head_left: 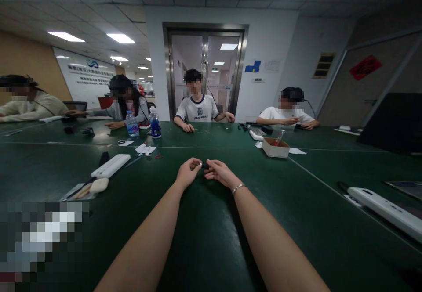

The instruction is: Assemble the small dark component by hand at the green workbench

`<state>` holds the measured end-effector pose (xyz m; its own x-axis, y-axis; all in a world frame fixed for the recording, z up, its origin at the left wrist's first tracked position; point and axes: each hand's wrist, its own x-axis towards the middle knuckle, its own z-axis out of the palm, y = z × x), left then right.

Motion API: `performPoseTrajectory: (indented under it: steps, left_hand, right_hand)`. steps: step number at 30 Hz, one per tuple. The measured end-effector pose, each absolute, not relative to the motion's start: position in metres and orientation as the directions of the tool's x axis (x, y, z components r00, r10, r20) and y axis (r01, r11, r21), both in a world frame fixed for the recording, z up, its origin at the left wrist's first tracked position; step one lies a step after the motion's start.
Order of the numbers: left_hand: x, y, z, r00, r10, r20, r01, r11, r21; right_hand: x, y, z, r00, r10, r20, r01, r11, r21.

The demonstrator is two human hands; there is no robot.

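Note:
Both my arms reach forward over the green tabletop (211, 221). Between my fingertips is a small black cylindrical piece (205, 166) with a white end on its left side; its exact kind is too small to make out. My left hand (189, 172) pinches the white end with thumb and fingers. From the other side, my right hand (222, 173) has its thumb and fingers closed on the black part. A silver bracelet (238, 188) circles my right wrist.
White power strips lie left (112, 165) and right (385, 206). A cardboard box (275, 148) holding a red-and-clear tube stands ahead right. Two bottles, one clear (132, 124) and one blue-labelled (154, 124), stand ahead left near paper scraps (145, 149). Several people sit around the far side.

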<state>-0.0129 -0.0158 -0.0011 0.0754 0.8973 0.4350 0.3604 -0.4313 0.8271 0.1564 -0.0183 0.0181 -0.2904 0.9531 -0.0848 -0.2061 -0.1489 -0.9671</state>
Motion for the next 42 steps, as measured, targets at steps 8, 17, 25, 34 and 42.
performPoseTrajectory:
  steps: [8, 17, 25, 34, 42]
  left_hand:
    - [-0.0136, -0.0120, -0.0060, 0.018, 0.935, 0.353, 0.451, -0.323, 0.832]
    - [-0.0136, -0.0087, -0.0088, 0.013, 0.924, 0.381, 0.479, -0.341, 0.809]
    - [-0.0143, -0.0092, -0.0077, 0.010, 0.926, 0.376, 0.433, -0.343, 0.833]
    - [-0.0134, -0.0130, -0.0048, 0.004, 0.936, 0.352, 0.427, -0.319, 0.846]
    - [-0.0123, -0.0127, -0.0048, -0.004, 0.941, 0.339, 0.430, -0.305, 0.850]
  right_hand:
    - [0.1599, -0.0207, 0.0160, -0.343, 0.939, 0.034, -0.249, -0.057, -0.967]
    - [0.1590, -0.0232, 0.0191, -0.353, 0.935, 0.027, -0.184, -0.042, -0.982]
    - [0.1582, -0.0227, 0.0197, -0.359, 0.931, -0.060, -0.165, -0.127, -0.978]
    - [0.1595, -0.0235, 0.0202, -0.354, 0.934, -0.049, -0.164, -0.114, -0.980]
    - [0.1599, -0.0235, 0.0191, -0.332, 0.943, 0.019, -0.211, -0.055, -0.976]
